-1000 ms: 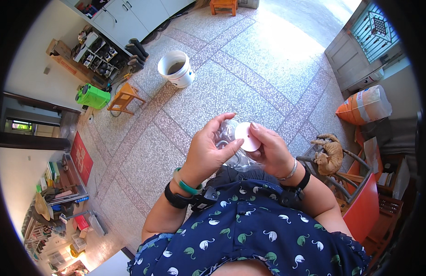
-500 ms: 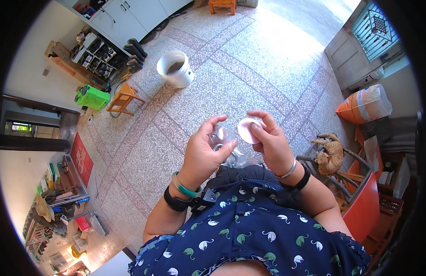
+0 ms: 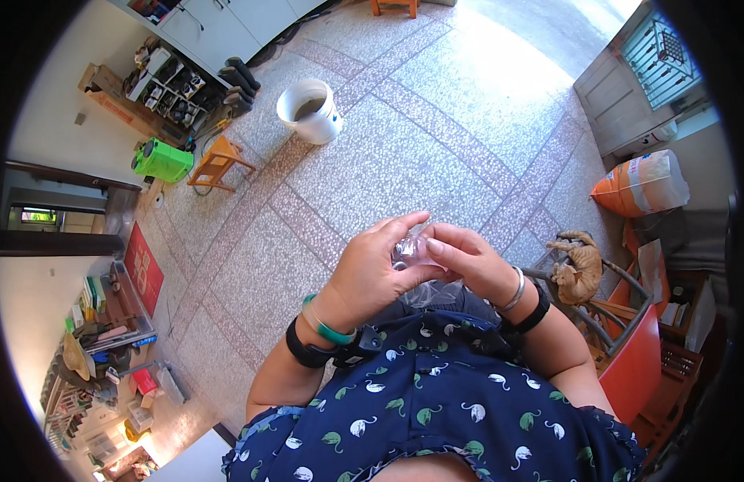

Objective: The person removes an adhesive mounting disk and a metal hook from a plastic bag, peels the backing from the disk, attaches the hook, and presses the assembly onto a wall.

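My left hand (image 3: 370, 261) is curled around a clear plastic container (image 3: 404, 246), its fingers over the far side and its thumb on the near side. Against the container's right end, my right hand (image 3: 475, 265) is closed with thumb and fingers pinched together. A pale pinkish patch (image 3: 424, 255) shows between the two hands; it looks like the round white disc, now mostly covered by fingers. Crinkled clear plastic (image 3: 428, 296) lies just below the hands, above my lap. Whether it belongs to the container I cannot tell.
A white bucket (image 3: 314, 112) with dark contents stands ahead on the speckled floor. To its left are a small wooden stool (image 3: 219, 165) and a green tank (image 3: 163, 161). An orange cat (image 3: 577, 273) lies on a chair at my right, near an orange-and-white sack (image 3: 641, 183).
My right hand has moved left, bringing the white disc to the container. The disc was in plain view before; now fingers mostly cover it. My left hand has shifted slightly right.
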{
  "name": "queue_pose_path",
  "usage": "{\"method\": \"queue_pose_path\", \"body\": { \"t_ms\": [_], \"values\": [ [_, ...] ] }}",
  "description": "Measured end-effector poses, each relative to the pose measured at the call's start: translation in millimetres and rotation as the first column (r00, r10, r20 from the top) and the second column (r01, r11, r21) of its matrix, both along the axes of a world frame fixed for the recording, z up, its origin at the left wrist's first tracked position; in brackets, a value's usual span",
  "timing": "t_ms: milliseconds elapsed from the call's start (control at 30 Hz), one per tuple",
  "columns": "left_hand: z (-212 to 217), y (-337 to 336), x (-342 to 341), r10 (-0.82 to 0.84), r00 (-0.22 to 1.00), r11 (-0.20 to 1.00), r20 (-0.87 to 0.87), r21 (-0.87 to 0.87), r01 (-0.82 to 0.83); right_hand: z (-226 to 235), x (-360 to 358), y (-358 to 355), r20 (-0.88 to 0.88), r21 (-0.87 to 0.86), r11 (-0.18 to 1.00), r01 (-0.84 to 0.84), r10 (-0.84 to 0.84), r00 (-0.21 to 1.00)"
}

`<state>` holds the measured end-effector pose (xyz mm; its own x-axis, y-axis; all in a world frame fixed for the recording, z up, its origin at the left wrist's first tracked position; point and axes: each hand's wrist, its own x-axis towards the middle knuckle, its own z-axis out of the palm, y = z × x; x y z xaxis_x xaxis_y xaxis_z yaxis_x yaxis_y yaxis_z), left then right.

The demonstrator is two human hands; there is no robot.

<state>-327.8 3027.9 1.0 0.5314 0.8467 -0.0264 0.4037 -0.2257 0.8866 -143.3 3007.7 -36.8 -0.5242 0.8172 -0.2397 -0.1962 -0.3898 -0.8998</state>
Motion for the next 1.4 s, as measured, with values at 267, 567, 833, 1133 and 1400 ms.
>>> {"method": "queue_pose_path", "body": {
  "t_ms": [267,567,833,1133,1400],
  "values": [
    [5.3,0.9,1.9,-0.016,1.0,0.998,0.006,-0.057,0.016,-7.0,-3.2,-3.9,-0.191,-0.014,1.0,0.023,-0.025,0.981],
    [7.9,-0.8,1.2,-0.07,0.99,0.994,-0.123,0.076,0.08,-5.3,-5.3,-6.4,-0.172,-0.034,0.999,0.031,-0.036,0.984],
    [13.2,-7.1,4.2,0.039,0.999,0.999,-0.03,-0.023,-0.04,-2.4,-2.3,-6.7,-0.137,0.04,0.997,0.07,-0.064,0.988],
    [21.4,-10.1,7.4,0.018,1.0,0.992,-0.014,-0.124,-0.02,1.0,0.8,-5.4,-0.137,0.098,0.994,0.054,-0.04,0.99],
    [22.8,-10.3,4.8,-0.035,0.996,0.977,0.087,-0.208,0.052,-3.0,1.4,-8.4,-0.176,0.141,0.987,0.077,-0.052,0.983]
  ]
}}
